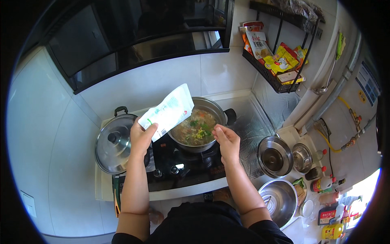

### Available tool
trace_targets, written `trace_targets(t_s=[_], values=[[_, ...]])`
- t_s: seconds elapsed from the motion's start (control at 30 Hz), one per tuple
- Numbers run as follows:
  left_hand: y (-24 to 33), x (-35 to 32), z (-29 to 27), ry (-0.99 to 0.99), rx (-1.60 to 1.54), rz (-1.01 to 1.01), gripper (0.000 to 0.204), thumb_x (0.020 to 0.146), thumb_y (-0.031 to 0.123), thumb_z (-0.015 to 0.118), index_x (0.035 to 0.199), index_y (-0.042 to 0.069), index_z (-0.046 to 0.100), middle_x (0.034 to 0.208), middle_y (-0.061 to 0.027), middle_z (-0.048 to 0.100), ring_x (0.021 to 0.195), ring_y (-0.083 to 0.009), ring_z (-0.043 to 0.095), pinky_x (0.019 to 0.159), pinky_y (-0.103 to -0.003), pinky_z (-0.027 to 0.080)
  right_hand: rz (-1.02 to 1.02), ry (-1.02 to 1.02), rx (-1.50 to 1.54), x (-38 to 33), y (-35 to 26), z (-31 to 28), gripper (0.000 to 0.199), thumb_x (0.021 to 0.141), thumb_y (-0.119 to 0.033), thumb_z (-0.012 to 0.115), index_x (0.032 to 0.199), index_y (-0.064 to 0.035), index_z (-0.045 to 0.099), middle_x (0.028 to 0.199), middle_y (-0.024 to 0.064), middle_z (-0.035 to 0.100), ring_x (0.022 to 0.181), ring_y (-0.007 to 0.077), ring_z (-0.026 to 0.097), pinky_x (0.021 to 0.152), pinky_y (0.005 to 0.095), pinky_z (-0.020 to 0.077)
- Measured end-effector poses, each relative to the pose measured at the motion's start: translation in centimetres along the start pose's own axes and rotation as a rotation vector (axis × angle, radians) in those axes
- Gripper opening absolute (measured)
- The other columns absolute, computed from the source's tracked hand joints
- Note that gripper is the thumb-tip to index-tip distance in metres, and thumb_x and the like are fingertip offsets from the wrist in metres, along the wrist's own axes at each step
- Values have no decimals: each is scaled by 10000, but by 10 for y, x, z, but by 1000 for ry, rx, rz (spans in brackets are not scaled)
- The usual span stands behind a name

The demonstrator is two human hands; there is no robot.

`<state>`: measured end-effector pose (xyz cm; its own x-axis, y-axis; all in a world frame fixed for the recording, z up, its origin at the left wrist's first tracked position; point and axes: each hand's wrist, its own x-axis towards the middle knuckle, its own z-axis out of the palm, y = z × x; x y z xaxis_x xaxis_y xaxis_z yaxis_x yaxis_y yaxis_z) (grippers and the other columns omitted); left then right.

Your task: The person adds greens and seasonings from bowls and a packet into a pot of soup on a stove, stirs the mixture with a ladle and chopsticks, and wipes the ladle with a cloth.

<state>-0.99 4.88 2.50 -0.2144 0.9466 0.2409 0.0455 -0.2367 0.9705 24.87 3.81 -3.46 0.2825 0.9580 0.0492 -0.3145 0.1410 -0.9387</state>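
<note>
My left hand is closed around the lower end of a white packet, tilted up over the left side of a metal pot. The pot sits on a black gas stove and holds a brothy soup with green bits, orange pieces and a small yellow heap. At the pot's right rim, my right hand has thumb and fingertips pinched together. Whatever may be between them is too small to make out. The packet hides part of the pot's left rim.
A glass lid with a black knob lies left of the stove. On the right counter stand metal bowls, a large steel basin and several bottles. A black wall rack holds seasoning packets; a ladle hangs beside it.
</note>
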Motion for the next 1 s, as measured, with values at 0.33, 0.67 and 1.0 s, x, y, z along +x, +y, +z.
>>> trace_targets(t_s=[0.33, 0.67, 1.0], values=[[-13, 3, 17, 50, 126, 47, 385, 748, 125, 692, 1072, -44, 570, 922, -90, 637, 786, -111, 582, 705, -258, 467, -5, 26, -37, 22, 7, -4, 258, 889, -158, 619, 1060, 35, 621, 918, 56, 651, 826, 115, 613, 734, 230, 475], [-35, 14, 26, 156, 272, 125, 365, 727, 163, 719, 1024, -17, 607, 815, -52, 643, 659, -80, 534, 628, -246, 450, -27, 39, -54, 42, 14, -3, 255, 872, -122, 623, 1045, 65, 626, 847, 69, 661, 766, 100, 597, 709, 221, 466], [-32, 13, 30, 156, 280, 69, 288, 769, 79, 684, 1017, -24, 580, 893, -79, 636, 777, -115, 591, 700, -275, 482, 27, 45, -52, 40, 10, 5, 253, 876, -129, 622, 1052, 52, 628, 865, 71, 663, 776, 105, 606, 707, 226, 473]])
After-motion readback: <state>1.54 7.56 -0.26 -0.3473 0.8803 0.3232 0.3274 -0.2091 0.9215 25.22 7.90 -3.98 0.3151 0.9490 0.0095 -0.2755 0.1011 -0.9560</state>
